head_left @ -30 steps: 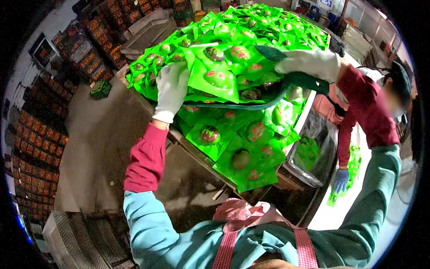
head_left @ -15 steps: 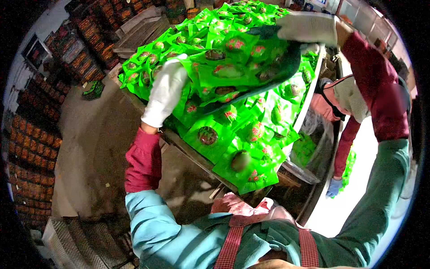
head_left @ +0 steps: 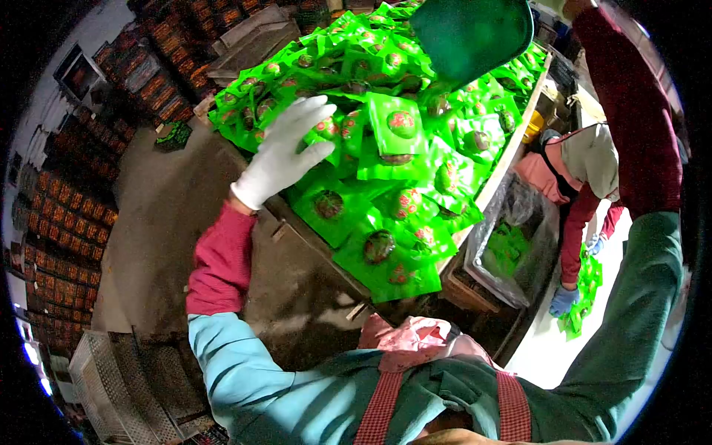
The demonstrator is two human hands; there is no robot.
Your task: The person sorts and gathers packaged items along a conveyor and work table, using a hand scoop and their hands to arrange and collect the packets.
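My left hand, in a white glove, is open above the near left part of a heap of green packets. Its fingers are stretched out, the thumb apart, and nothing is in it. The packets are shiny, each with a dark round item and red print showing. A dark green scoop with a rounded edge is raised over the far right of the heap, its upper part cut off by the frame. My right arm reaches up along the right side; its hand lies beyond the top edge, so its hold is hidden.
A wooden-edged table bears the heap. At right, a plastic-lined crate holds green packets. Beyond it, a co-worker with blue gloves handles packets on a white surface. Stacked crates line the left wall.
The scoop has risen away from the near packets toward the top of the view. My right hand has left the frame. My left hand has come off the scoop area and opened.
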